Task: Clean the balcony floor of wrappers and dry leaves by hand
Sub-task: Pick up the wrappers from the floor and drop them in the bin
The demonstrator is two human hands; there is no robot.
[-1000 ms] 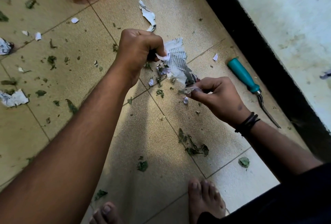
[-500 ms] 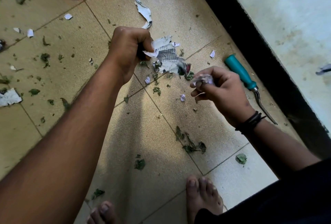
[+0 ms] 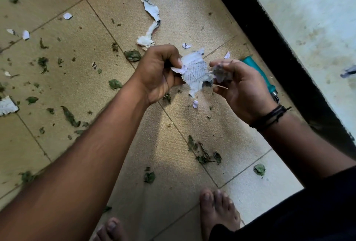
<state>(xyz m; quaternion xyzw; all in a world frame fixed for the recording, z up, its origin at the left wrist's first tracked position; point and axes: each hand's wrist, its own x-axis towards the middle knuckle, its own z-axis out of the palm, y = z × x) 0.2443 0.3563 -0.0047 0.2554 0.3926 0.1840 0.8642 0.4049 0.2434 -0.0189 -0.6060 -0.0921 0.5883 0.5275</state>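
Above the littered floor [image 3: 192, 134], the left hand [image 3: 159, 74] is pinching a printed paper scrap [image 3: 195, 72], while the right hand [image 3: 238, 86] is curling around gathered bits [image 3: 221, 73], likely to consolidate them.

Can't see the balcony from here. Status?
Left hand grips printed paper scrap. Right hand holds gray debris. Leaves remain on floor.

Rows of small printed text cover the torn paper scrap [image 3: 194, 73] at the centre, but no word can be read. The scrap [image 3: 6, 105] at 9 o'clock also shows illegible print.
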